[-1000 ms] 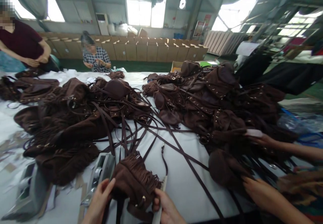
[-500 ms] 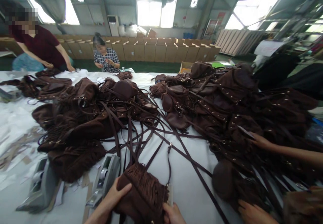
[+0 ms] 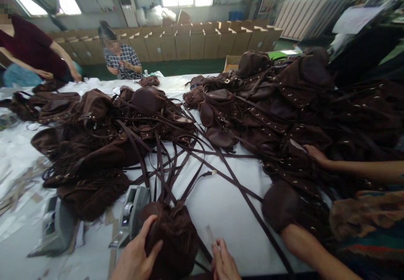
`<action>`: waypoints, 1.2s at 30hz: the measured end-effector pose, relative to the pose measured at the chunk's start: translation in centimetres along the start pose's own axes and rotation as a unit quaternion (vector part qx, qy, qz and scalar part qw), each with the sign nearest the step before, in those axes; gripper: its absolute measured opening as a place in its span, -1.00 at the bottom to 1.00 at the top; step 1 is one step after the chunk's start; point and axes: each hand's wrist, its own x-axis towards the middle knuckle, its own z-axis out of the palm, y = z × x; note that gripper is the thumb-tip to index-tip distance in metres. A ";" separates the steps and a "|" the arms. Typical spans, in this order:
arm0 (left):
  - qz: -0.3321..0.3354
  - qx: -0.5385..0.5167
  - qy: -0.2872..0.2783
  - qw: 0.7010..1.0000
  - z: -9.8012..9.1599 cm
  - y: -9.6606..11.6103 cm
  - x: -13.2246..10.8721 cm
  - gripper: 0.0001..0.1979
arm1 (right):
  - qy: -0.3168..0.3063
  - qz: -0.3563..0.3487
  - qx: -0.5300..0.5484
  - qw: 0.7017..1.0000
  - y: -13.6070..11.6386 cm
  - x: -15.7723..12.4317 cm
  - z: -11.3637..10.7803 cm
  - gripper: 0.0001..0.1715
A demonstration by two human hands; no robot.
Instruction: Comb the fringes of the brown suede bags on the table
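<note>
A dark brown fringed bag [image 3: 176, 238] stands at the near edge of the table. My left hand [image 3: 135, 250] grips its left side, thumb and fingers on the brown material. In my right hand [image 3: 224, 261], just right of the bag, a small pale translucent strip [image 3: 208, 233] is pinched and points up; its kind is unclear. The right hand is apart from the bag. Close to my left hand stands a grey tape dispenser [image 3: 131, 212]. A thin strap with a metal buckle [image 3: 213, 172] lies beyond the bag.
Brown bags are heaped at left [image 3: 94, 153] and right [image 3: 268, 116], their long straps [image 3: 233, 179] crossing between. Another tape dispenser [image 3: 57, 229] sits among paper scraps. At right, a co-worker's arms [image 3: 356, 168] reach into the bags. Two people [image 3: 121, 59] work across the table; cartons [image 3: 176, 44] line up behind.
The bag has turned more upright, its fringe now hanging in front. My right hand has moved right, away from the fringe, with the pale strip. The buckled strap has swung down onto the table.
</note>
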 end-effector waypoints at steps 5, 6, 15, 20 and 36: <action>-0.011 0.041 0.019 0.999 0.7 0.2 1.2 -0.57 | 0.093 -0.068 -0.078 0.990 -3.9 0.4 -1.8 -0.56; -0.005 0.061 0.034 0.998 0.5 0.5 1.5 -0.61 | 0.089 -0.100 -0.100 0.986 -5.4 0.5 -1.7 -0.58; 0.091 0.057 -0.038 0.994 -1.0 3.6 3.3 -0.94 | 0.067 -0.254 -0.242 0.934 -14.4 1.3 0.2 -0.47; 0.090 0.048 0.008 0.995 -0.3 5.1 2.3 -0.93 | -0.016 -0.308 -0.431 0.848 -14.0 0.3 2.1 -0.22; 0.113 0.022 -0.005 0.993 1.2 0.8 -1.3 -0.92 | 0.160 -0.053 -0.520 0.837 -12.4 7.6 -10.9 -0.47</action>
